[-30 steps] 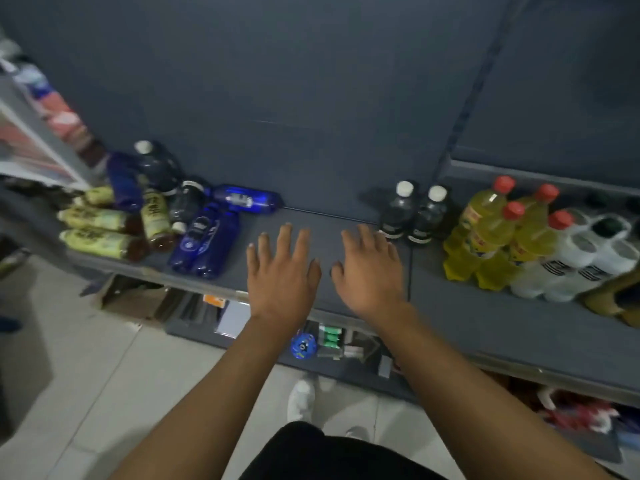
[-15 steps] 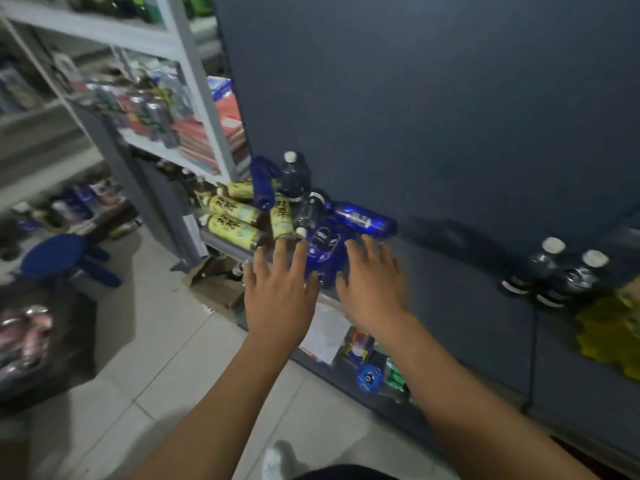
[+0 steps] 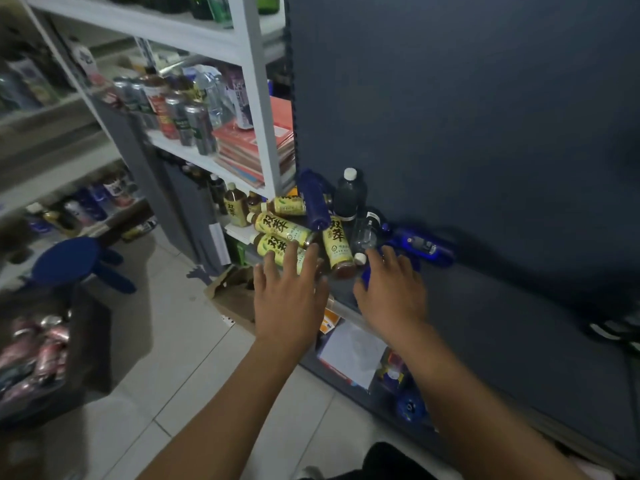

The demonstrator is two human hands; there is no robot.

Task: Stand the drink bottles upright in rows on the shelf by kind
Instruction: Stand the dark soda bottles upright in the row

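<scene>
Blue bottles [image 3: 420,245] partly behind right hand [image 3: 391,292], left hand [image 3: 289,299] alongside, all fingers [image 3: 291,258] spread, empty.

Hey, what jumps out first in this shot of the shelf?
A jumble of bottles at the left end of the grey shelf: yellow-label tea bottles and blue bottles lying down, one dark bottle upright at the back. The left hand and right hand hover open over that pile. Left of it, cans line a white rack.
</scene>
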